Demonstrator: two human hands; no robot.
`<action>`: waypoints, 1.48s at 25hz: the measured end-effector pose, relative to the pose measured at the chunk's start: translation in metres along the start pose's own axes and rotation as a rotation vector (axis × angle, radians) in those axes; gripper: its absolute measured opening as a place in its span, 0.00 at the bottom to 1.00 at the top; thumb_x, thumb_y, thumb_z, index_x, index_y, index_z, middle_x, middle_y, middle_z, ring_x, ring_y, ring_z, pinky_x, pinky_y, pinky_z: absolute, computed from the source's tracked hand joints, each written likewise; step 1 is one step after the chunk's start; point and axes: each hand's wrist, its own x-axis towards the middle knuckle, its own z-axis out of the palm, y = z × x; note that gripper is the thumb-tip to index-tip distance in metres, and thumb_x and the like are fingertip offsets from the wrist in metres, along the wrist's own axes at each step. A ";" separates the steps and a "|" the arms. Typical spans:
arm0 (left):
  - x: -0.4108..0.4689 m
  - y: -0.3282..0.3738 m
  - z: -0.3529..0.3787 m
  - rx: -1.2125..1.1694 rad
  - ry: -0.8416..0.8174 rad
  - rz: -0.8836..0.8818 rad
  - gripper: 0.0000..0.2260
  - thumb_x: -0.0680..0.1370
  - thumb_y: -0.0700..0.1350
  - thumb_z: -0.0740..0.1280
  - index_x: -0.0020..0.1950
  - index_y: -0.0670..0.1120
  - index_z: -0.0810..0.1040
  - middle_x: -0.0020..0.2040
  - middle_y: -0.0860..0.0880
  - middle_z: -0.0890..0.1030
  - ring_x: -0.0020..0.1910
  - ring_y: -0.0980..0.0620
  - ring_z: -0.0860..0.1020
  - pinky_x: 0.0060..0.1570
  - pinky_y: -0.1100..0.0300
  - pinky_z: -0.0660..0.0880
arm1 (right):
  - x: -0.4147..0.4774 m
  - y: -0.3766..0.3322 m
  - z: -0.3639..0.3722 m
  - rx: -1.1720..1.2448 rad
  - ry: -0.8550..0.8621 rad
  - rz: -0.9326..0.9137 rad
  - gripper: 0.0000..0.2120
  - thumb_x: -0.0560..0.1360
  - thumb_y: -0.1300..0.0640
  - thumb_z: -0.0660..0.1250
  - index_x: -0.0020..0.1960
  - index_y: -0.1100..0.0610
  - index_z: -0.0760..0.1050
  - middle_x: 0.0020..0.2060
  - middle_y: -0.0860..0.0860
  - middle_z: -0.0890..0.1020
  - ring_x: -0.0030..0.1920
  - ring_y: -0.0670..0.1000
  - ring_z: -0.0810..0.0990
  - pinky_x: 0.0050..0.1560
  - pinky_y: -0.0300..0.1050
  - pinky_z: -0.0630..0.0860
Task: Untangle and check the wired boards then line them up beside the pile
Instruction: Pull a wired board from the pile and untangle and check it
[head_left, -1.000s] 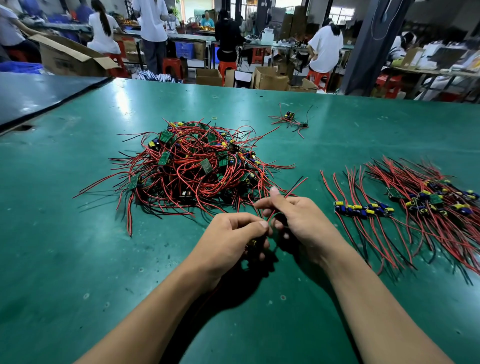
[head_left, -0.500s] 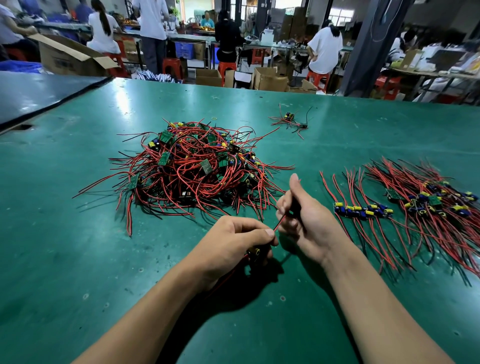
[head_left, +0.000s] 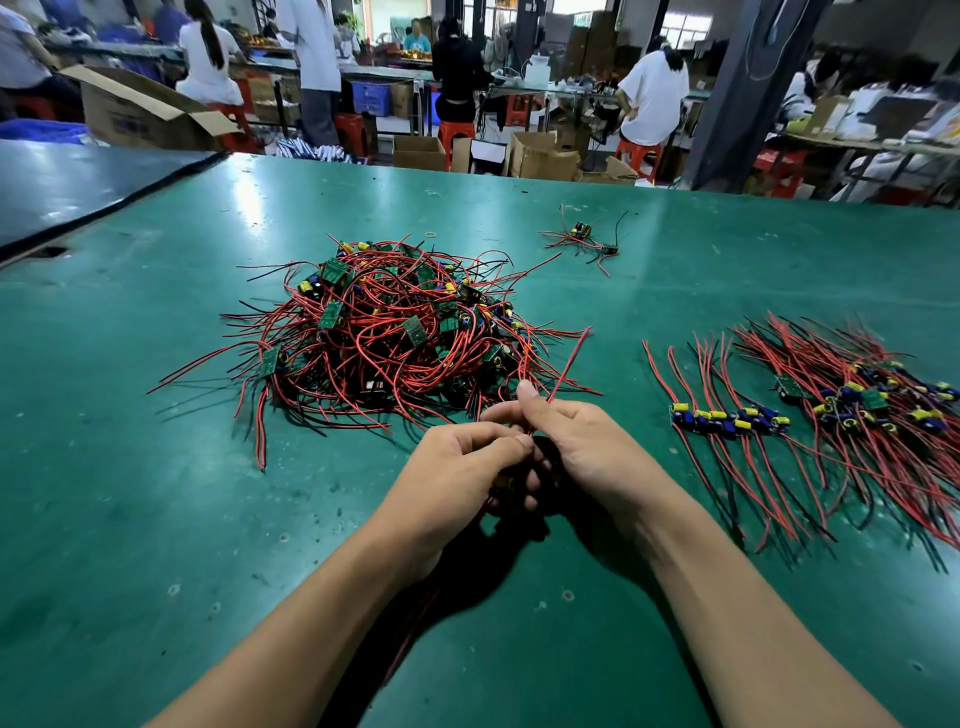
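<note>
A tangled pile (head_left: 395, 332) of small green boards with red and black wires lies on the green table (head_left: 156, 493), left of centre. Just in front of its near edge my left hand (head_left: 457, 467) curls round one small wired board, mostly hidden under the fingers. My right hand (head_left: 576, 441) pinches that board's red wires (head_left: 569, 358), which rise from its thumb and forefinger. A short neat row of boards (head_left: 727, 418) lies to the right, and a denser laid-out group (head_left: 872, 400) lies beyond it.
A small loose cluster of wired boards (head_left: 584, 239) lies farther back on the table. A dark table (head_left: 78, 187) adjoins at the far left. Cardboard boxes (head_left: 540, 156), red stools and several people at benches fill the background.
My right hand slid along the red wires, out and then back toward my left hand. The wires now stand up from its pinch. My left hand stayed in place, gripping the board.
</note>
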 end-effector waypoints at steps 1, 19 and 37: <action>0.000 0.001 -0.001 -0.001 -0.029 -0.002 0.09 0.78 0.37 0.66 0.40 0.40 0.82 0.33 0.43 0.82 0.28 0.51 0.78 0.29 0.61 0.77 | 0.000 -0.001 -0.002 0.001 0.024 -0.006 0.21 0.78 0.41 0.64 0.46 0.57 0.86 0.26 0.49 0.74 0.21 0.47 0.72 0.22 0.38 0.72; -0.004 0.004 -0.016 0.154 -0.369 -0.055 0.06 0.71 0.45 0.71 0.39 0.43 0.84 0.32 0.44 0.82 0.29 0.55 0.77 0.32 0.67 0.73 | 0.007 -0.005 -0.028 0.066 0.295 -0.137 0.18 0.82 0.48 0.63 0.44 0.60 0.83 0.29 0.47 0.70 0.22 0.43 0.62 0.20 0.34 0.57; 0.008 0.008 -0.006 -0.167 0.005 -0.096 0.26 0.77 0.63 0.57 0.61 0.44 0.76 0.51 0.39 0.85 0.42 0.44 0.83 0.40 0.54 0.81 | 0.007 -0.003 -0.024 0.086 0.245 -0.003 0.35 0.62 0.32 0.72 0.57 0.57 0.80 0.33 0.46 0.78 0.26 0.44 0.69 0.26 0.37 0.63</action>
